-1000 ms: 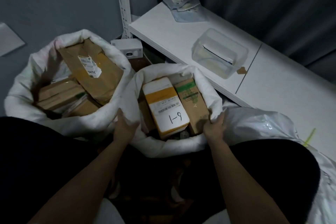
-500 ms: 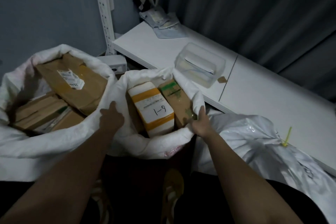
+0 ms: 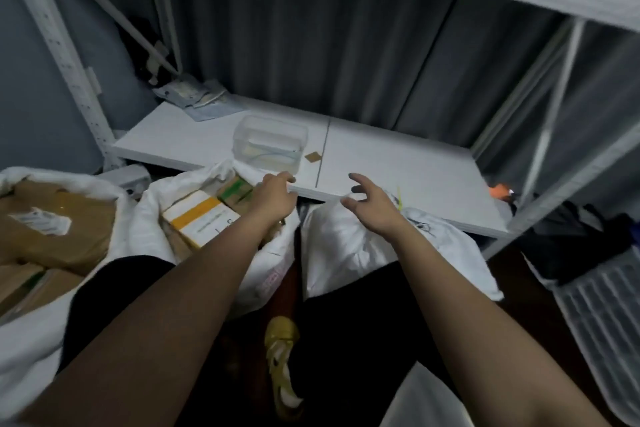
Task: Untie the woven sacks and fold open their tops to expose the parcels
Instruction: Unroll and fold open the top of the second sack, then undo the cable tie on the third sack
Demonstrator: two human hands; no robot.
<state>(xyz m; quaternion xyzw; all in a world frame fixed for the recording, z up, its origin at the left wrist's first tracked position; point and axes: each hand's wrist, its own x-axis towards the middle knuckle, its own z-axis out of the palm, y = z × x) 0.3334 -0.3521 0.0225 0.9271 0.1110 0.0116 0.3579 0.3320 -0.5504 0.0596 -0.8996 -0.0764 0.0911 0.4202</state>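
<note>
White shelf (image 3: 398, 163), middle sack (image 3: 152, 211) folded open, third sack (image 3: 346, 246) tied

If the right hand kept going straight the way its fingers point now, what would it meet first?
Probably the front edge of the white shelf board. The right hand is open above the tied sack, its fingers aimed forward at that edge; depth is unclear in this single view.
</note>
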